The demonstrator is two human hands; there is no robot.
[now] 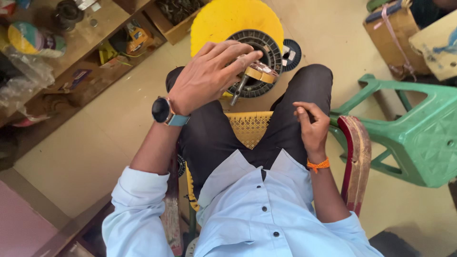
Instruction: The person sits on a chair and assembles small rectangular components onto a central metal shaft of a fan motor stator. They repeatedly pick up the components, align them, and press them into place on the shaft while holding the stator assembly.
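I sit on a yellow woven chair, looking down at my lap. My left hand, with a dark watch on a blue strap at the wrist, is raised over my knees and grips a small motor rotor with copper winding and a metal shaft that points down toward me. My right hand, an orange thread around its wrist, rests on my right thigh with the fingers curled; whether it pinches a thin wire I cannot tell. A black plastic spool lies on a yellow stool just beyond my knees.
A green plastic stool lies tipped at the right, next to the chair's red armrest. A wooden shelf unit with tape rolls, bags and small parts stands at the left. A cardboard box sits at the top right. The floor is beige.
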